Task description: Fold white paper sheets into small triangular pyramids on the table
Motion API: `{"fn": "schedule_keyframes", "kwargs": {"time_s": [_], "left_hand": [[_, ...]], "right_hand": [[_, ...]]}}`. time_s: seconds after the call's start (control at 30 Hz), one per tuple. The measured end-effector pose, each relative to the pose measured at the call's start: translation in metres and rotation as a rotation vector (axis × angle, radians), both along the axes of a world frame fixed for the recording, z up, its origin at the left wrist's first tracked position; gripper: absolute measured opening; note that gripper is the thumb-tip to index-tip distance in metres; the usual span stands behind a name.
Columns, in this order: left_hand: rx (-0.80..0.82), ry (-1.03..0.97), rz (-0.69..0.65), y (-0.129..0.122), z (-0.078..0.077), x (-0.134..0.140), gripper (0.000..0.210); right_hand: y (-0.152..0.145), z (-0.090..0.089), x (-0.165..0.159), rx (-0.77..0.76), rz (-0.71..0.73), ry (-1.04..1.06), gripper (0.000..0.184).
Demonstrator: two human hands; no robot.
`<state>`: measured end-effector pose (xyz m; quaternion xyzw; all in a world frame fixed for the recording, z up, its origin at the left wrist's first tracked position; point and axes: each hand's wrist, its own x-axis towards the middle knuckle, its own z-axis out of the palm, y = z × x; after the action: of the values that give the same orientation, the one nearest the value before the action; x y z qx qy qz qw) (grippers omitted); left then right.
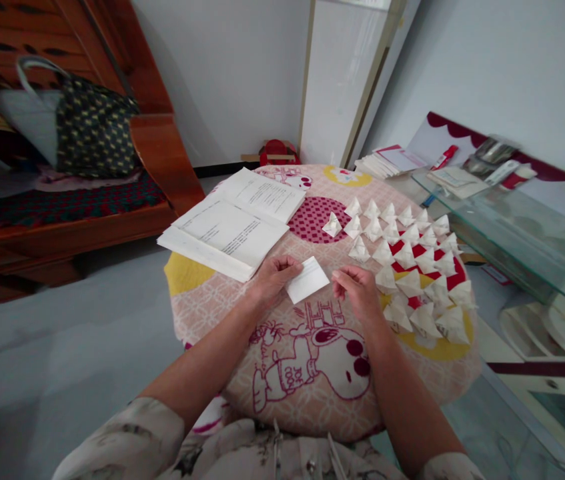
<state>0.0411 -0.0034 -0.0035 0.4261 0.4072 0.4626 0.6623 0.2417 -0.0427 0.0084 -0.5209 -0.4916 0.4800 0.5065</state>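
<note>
Between the thumb and fingers of my left hand (276, 277) is a small folded piece of white paper (308, 280), held just above the table. My right hand (357, 285) hovers a little to the right of the paper, apart from it, with thumb and fingertips pinched together; whether anything is between them I cannot make out. Behind my left hand an open book (235, 223) with printed pages lies flat. Several folded paper shapes (409, 253) with pointed tops stand in rows to the right of my right hand.
The round table has a patterned pink cloth (202, 307). At right, a glass shelf (507, 227) holds papers and small items. A wooden bench (162, 160) with a dark patterned bag (95, 127) stands at left. A red object (279, 152) sits by the wall.
</note>
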Motion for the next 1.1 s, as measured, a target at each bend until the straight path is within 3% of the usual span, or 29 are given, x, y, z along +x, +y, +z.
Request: {"fn": "schedule_keyframes", "kwargs": {"time_s": [0.3, 0.47, 0.63, 0.8, 0.97, 1.1], "left_hand": [[0.029, 0.020, 0.047, 0.000, 0.001, -0.001, 0.033], [0.105, 0.041, 0.004, -0.002, 0.001, 0.000, 0.032], [0.228, 0.120, -0.096, -0.005, 0.001, -0.001, 0.026], [0.476, 0.261, -0.152, -0.007, 0.008, -0.005, 0.028], [0.686, 0.420, -0.101, -0.007, 0.009, -0.010, 0.045], [0.831, 0.575, -0.159, -0.010, 0.005, -0.008, 0.068]], "right_hand": [[-0.001, -0.002, 0.001, 0.004, 0.040, -0.029, 0.029], [0.002, -0.005, -0.002, 0.027, 0.029, -0.177, 0.025], [0.002, -0.003, -0.004, 0.187, 0.050, -0.320, 0.017], [-0.002, 0.002, -0.005, 0.417, 0.026, -0.433, 0.011], [-0.002, 0.004, -0.007, 0.764, -0.053, -0.647, 0.022], [-0.002, -0.004, -0.010, 0.876, 0.003, -0.842, 0.033]]}}
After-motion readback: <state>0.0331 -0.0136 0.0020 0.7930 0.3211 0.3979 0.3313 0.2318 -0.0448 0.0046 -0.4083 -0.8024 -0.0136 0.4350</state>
